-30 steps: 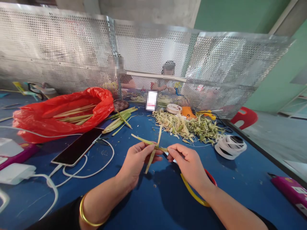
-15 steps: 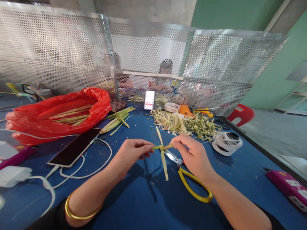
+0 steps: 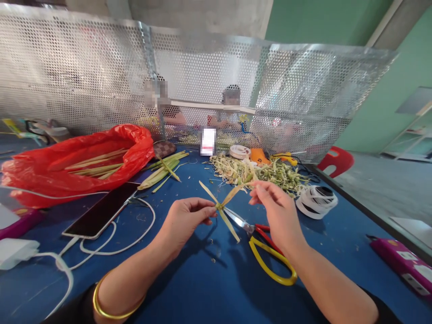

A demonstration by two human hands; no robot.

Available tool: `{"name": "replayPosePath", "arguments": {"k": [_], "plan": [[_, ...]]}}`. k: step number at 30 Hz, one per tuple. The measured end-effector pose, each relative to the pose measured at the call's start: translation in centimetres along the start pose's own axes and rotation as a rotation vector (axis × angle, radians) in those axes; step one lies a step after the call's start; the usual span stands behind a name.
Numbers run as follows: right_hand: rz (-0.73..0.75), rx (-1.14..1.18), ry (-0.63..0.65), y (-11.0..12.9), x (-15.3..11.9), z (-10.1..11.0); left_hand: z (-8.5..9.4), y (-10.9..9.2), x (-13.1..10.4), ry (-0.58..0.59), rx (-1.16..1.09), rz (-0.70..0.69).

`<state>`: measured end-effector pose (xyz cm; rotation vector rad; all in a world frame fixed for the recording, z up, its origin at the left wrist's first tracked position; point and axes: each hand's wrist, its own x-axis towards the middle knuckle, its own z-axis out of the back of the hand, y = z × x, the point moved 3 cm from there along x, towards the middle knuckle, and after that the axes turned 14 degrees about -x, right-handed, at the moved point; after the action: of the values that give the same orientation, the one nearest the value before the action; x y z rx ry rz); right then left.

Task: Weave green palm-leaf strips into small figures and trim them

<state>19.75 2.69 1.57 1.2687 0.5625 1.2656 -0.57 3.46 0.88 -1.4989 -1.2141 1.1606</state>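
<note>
left hand [image 3: 189, 220]: thumb and forefinger pressed together, pinching the knotted leaf strips [image 3: 220, 207] at their crossing; other fingers curled in behind. strips flat, narrow, fibrous, straw-yellow to pale green, splaying from a small tight knot, held over the blade tips of the scissors [image 3: 249, 228].

right hand [image 3: 275, 204]: thumb and forefinger close together at the end of one strip; cannot tell whether they grip it.

scissors: shiny metal blades, smooth handle loops, one yellow, one red, lying on the blue table [image 3: 189, 288].

beyond the scissors: loose heap of curled shreds [image 3: 270, 175]. right of the scissors: coiled white band [image 3: 315, 204]. well left of the scissors: crinkled, glossy red plastic bag [image 3: 50, 180] with long thin stalks [image 3: 97, 166] inside.
</note>
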Motion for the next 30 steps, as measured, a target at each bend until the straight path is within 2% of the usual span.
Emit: {"name": "replayPosePath", "arguments": {"k": [5, 10, 12, 14, 16, 18, 19, 21, 25, 30], "plan": [[-0.091, -0.034, 0.319, 0.1, -0.9, -1.9, -0.5, 0.8, -0.3, 0.016, -0.006, 0.02], [-0.075, -0.007, 0.411, 0.0, -1.7, -2.7, -1.5, 1.9, -0.7, 0.193, -0.082, 0.163], [-0.053, -0.011, 0.455, 0.0, -1.9, -2.9, -1.6, 1.9, -0.8, 0.231, -0.075, 0.169], [-0.049, -0.028, 0.417, 0.0, -1.8, -2.6, -1.5, 1.9, -0.7, 0.22, -0.036, 0.146], [-0.032, -0.059, 0.267, 0.3, -1.4, -1.7, -1.4, 2.0, -0.6, 0.214, 0.022, 0.122], [0.053, -0.149, 0.112, 0.8, -1.1, -0.8, -1.4, 2.3, -0.6, 0.246, 0.084, 0.12], [0.112, -0.217, 0.092, 1.1, -1.1, -0.6, -1.5, 2.4, -0.7, 0.274, 0.115, 0.119], [0.209, -0.354, 0.175, 1.4, -1.2, -0.8, -1.8, 2.8, -1.0, 0.336, 0.178, 0.105], [0.254, -0.479, 0.406, 1.4, -2.2, -2.1, -2.3, 3.3, -1.5, 0.426, 0.293, 0.08], [0.241, -0.429, 0.439, 1.5, -2.9, -2.6, -2.6, 3.3, -1.4, 0.424, 0.289, 0.124]]}}
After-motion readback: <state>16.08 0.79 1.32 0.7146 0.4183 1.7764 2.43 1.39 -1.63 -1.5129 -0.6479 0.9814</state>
